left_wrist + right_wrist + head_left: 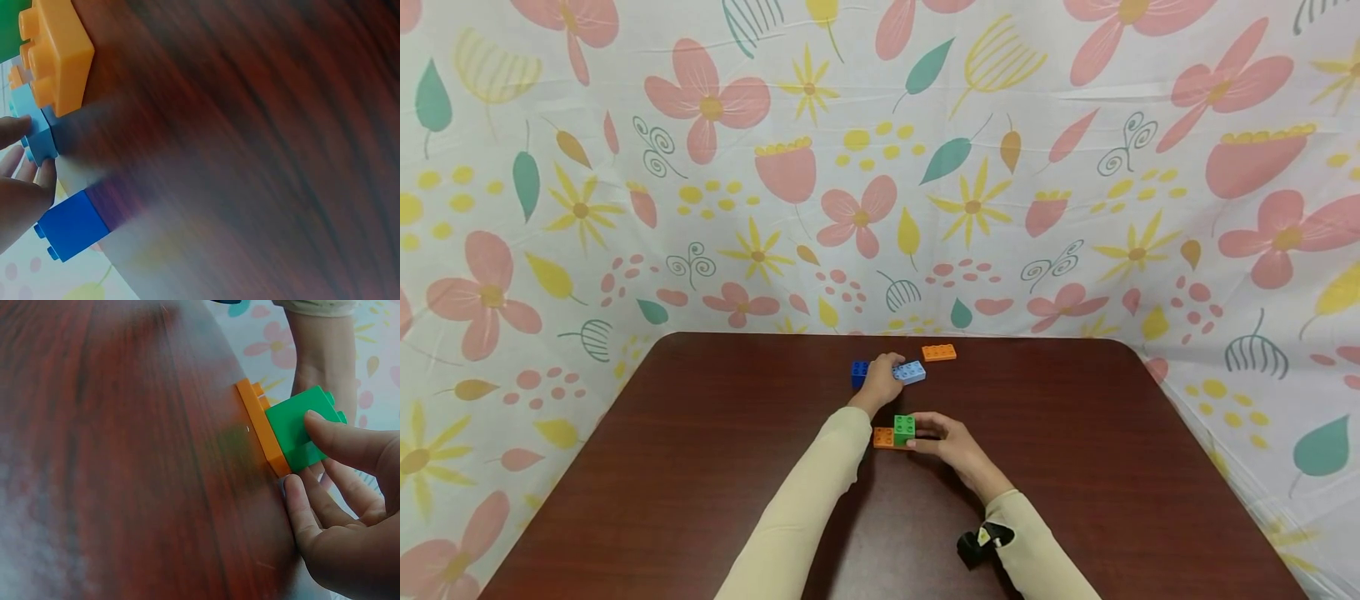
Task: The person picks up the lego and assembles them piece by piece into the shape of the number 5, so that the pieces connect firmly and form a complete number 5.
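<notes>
On the counter [700, 467], fingers [300, 506] of the right hand [951, 446] pinch a green toy brick [904, 428] atop a flat orange brick [883, 437] — those of the left hand [882, 386] pinch a light-blue brick [912, 372].

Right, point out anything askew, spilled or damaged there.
Nothing stands out. The green brick sits squarely on the orange brick beneath it, the left hand holds the light-blue brick, and no spill or damage shows on the table.

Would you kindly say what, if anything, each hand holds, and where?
Right hand: the green block, by its sides. Left hand: apparently the light blue brick, around its left end.
</notes>
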Available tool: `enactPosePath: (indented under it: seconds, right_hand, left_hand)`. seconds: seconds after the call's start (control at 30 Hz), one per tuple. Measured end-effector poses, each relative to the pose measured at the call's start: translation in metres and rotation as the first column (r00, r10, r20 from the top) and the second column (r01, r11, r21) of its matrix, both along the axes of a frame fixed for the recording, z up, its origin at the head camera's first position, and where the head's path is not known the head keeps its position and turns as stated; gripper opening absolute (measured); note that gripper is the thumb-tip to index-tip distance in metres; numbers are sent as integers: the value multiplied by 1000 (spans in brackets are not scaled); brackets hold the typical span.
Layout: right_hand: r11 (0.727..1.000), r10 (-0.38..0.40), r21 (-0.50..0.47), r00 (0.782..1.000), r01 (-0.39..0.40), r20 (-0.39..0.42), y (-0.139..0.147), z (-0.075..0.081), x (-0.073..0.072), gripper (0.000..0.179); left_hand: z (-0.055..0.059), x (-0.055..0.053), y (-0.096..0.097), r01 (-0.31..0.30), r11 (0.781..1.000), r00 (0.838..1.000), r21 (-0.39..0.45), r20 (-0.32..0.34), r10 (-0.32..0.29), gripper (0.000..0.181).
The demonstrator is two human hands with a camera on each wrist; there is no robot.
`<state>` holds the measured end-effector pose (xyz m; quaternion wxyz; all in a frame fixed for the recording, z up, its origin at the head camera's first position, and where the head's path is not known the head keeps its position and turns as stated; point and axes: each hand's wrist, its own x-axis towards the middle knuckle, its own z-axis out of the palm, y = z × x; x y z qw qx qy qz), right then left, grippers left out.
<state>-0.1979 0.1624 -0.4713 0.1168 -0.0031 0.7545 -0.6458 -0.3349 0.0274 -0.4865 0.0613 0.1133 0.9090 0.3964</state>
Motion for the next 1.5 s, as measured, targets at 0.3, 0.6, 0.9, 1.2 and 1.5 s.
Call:
enactPosePath:
  seconds: [0.3,0.6,0.9,1.2,1.5]
  right_hand:
    - [1000,-6,8,1000,6,-10,0,-2,1,41]
    - [1000,-18,13,1000,18,-14,0,-3,1,41]
    - [1000,-15,12,1000,15,-7,3,-19,-11,42]
    - [1000,-16,5,1000,16,4,4,-25,-12,43]
    - [1000,15,6,1000,-15,-5,0,3,2,41]
  left_hand:
    - [0,0,-4,22,1000,1000,17,-13,-22,43]
    - [5,1,-5,52,999,996,17,-71,-50,37]
    - [17,5,-9,102,995,988,16,-120,-99,34]
    - [23,9,-15,134,991,980,9,-150,-131,32]
    - [31,14,-23,165,986,973,7,-166,-162,32]
